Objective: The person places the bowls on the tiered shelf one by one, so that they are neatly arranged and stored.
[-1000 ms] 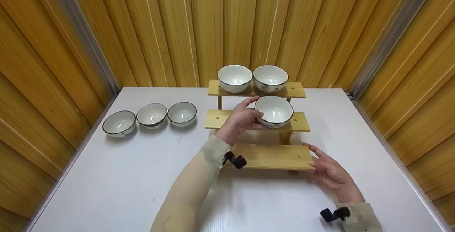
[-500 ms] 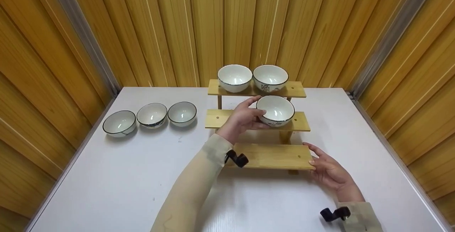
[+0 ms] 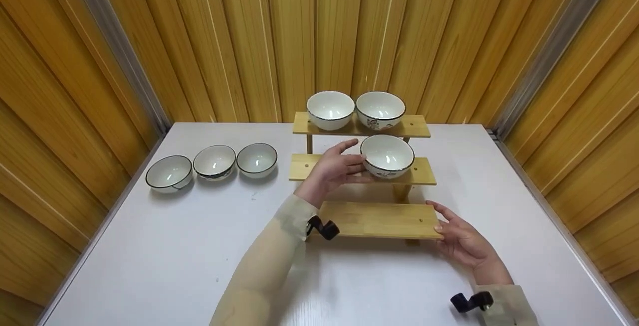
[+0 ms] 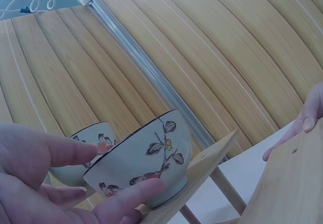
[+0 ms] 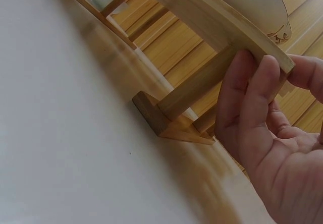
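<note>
A white bowl (image 3: pixel 388 155) with a dark rim stands toward the right of the middle board of a three-step wooden rack (image 3: pixel 379 220). My left hand (image 3: pixel 333 170) is at the bowl's left side, thumb off the rim and fingers loosely extended. In the left wrist view these fingers lie along the wall of the bowl (image 4: pixel 156 158), which is painted with leaves and a branch. My right hand (image 3: pixel 465 242) pinches the right end of the rack's lowest board; in the right wrist view the fingertips (image 5: pixel 266 68) grip the board's end beside its post.
Two like bowls, a left one (image 3: pixel 330 111) and a right one (image 3: pixel 381 111), sit side by side on the top board. On the white table (image 3: pixel 199 246) at left stand three more: an outer bowl (image 3: pixel 169 173), a middle bowl (image 3: pixel 214 163) and an inner bowl (image 3: pixel 256 160). Wood-look walls (image 3: pixel 289 31) enclose the table.
My left hand has let go of the bowl's rim and drawn slightly left. The bowl has shifted a little right on the middle board. My right hand has stayed in place.
</note>
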`<state>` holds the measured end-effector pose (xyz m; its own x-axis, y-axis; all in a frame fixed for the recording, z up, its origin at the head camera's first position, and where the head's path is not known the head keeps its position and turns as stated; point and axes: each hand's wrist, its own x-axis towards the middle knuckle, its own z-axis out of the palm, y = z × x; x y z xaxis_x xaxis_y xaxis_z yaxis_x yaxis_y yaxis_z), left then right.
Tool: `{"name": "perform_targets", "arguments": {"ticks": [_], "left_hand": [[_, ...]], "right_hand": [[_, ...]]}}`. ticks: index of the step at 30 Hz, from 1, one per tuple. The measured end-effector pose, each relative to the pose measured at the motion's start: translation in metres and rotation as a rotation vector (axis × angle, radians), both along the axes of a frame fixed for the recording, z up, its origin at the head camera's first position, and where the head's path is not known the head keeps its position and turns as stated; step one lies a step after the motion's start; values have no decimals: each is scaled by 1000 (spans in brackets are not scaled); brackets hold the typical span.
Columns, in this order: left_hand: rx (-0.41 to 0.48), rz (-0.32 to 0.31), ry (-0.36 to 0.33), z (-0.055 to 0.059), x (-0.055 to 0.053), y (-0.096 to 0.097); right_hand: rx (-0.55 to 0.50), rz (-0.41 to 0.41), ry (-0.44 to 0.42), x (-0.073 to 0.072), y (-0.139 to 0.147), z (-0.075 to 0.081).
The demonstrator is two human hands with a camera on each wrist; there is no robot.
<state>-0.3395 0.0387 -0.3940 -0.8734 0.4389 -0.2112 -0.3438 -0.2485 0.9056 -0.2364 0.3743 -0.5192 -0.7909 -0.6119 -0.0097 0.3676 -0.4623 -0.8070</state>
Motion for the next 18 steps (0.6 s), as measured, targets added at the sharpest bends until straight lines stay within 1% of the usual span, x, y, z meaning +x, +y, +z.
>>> {"name": "perform_targets", "arguments": {"ticks": [6,9,13,18], "left_hand": [[50,31,5,-3,9,-19],[56,50,17,-4,15,-31],[72,80,47,-5,23,-48],[104,140,89,-8,31,-74]], "right_hand": [[-16,8,-10,-1,0,-1],[-27,21,-5,-1,0,-1],[-34,21,-13,-1,0,-2],[-24,-2,-14,-1,0,-2]]}}
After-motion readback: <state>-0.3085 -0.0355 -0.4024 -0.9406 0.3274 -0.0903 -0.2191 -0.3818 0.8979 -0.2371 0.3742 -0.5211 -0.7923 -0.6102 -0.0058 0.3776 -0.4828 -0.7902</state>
